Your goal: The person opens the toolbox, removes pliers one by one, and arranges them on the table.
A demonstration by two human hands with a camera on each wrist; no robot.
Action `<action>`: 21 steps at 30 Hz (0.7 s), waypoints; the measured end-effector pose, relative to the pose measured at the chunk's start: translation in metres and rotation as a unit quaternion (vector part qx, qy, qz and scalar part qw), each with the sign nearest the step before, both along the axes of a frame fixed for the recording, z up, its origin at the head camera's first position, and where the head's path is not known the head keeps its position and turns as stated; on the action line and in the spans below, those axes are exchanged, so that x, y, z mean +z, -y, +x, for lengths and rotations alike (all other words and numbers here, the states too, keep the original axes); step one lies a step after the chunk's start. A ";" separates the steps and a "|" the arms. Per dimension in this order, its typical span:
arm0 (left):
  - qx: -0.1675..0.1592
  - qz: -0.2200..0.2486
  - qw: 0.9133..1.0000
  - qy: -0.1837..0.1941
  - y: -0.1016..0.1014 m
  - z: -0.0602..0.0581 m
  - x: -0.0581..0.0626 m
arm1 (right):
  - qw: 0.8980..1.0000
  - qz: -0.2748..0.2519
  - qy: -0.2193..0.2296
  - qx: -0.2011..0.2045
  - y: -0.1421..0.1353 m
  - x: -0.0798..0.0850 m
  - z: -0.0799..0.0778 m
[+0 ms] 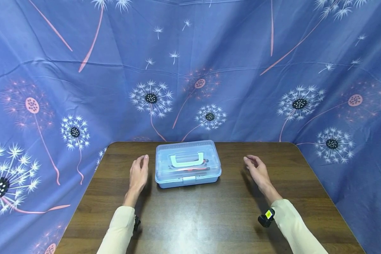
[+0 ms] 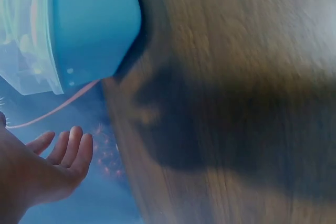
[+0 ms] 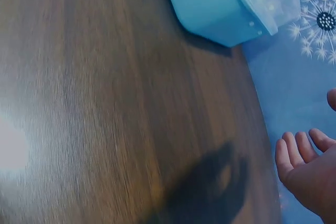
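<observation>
A blue plastic box (image 1: 188, 179) with a clear lid and a pale carrying handle (image 1: 186, 162) stands on the table, lid down. Its front latch (image 1: 189, 180) looks fastened. Through the lid some red and dark items show, too blurred to name. Just left of the box is my left hand (image 1: 139, 173), apart from it, fingers loosely bent and holding nothing. My right hand (image 1: 258, 172) hovers farther off on the box's right side, also holding nothing. Both wrist views show relaxed fingers with the box's blue side (image 2: 94, 24) nearby.
The brown wooden table (image 1: 184, 218) has rounded far corners. Behind it and along both sides hangs a blue cloth (image 1: 241, 88) printed with dandelions. Each wrist carries a small black camera (image 1: 266, 218). Light glares off the table's front middle.
</observation>
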State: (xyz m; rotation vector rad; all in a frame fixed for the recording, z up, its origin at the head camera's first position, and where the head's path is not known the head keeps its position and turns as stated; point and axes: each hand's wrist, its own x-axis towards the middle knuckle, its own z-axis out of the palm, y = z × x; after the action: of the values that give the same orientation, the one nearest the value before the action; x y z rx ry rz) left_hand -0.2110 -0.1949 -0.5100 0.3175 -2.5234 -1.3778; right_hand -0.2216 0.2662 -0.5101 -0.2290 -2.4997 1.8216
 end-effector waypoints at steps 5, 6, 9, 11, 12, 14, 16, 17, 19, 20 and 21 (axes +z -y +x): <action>0.002 0.030 0.999 0.014 -0.006 -0.001 0.001 | 1.000 -0.021 -0.002 0.008 0.014 -0.005 -0.004; 0.003 0.036 0.999 0.016 -0.007 -0.002 0.002 | 1.000 -0.027 -0.002 0.010 0.016 -0.005 -0.004; 0.008 0.054 0.998 0.021 -0.011 -0.005 0.003 | 0.999 -0.039 0.007 0.016 0.023 -0.005 -0.006; 0.008 0.064 0.998 0.025 -0.013 -0.007 0.003 | 0.999 -0.049 0.011 0.020 0.027 -0.004 -0.007; 0.008 0.069 0.997 0.028 -0.014 -0.007 0.003 | 0.998 -0.055 0.012 0.022 0.030 -0.004 -0.007; 0.009 0.076 0.997 0.030 -0.016 -0.009 0.004 | 0.997 -0.068 0.016 0.028 0.034 -0.004 -0.009; 0.007 0.079 0.996 0.035 -0.017 -0.010 0.005 | 0.996 -0.074 0.021 0.038 0.039 -0.005 -0.011; 0.007 0.080 0.996 0.037 -0.018 -0.010 0.005 | 0.996 -0.075 0.023 0.044 0.041 -0.005 -0.012; 0.007 0.083 0.996 0.041 -0.019 -0.010 0.005 | 0.995 -0.074 0.029 0.053 0.045 -0.007 -0.014; 0.007 0.085 0.995 0.044 -0.019 -0.011 0.005 | 0.995 -0.070 0.031 0.057 0.047 -0.007 -0.014; 0.009 0.086 0.995 0.048 -0.020 -0.011 0.005 | 0.995 -0.070 0.033 0.061 0.049 -0.007 -0.015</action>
State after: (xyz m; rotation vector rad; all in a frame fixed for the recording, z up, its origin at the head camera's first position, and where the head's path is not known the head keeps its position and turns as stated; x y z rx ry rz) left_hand -0.2218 -0.1749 -0.5050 0.4479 -2.4750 -1.6130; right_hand -0.2365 0.2173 -0.5175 -0.1461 -2.4815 2.0732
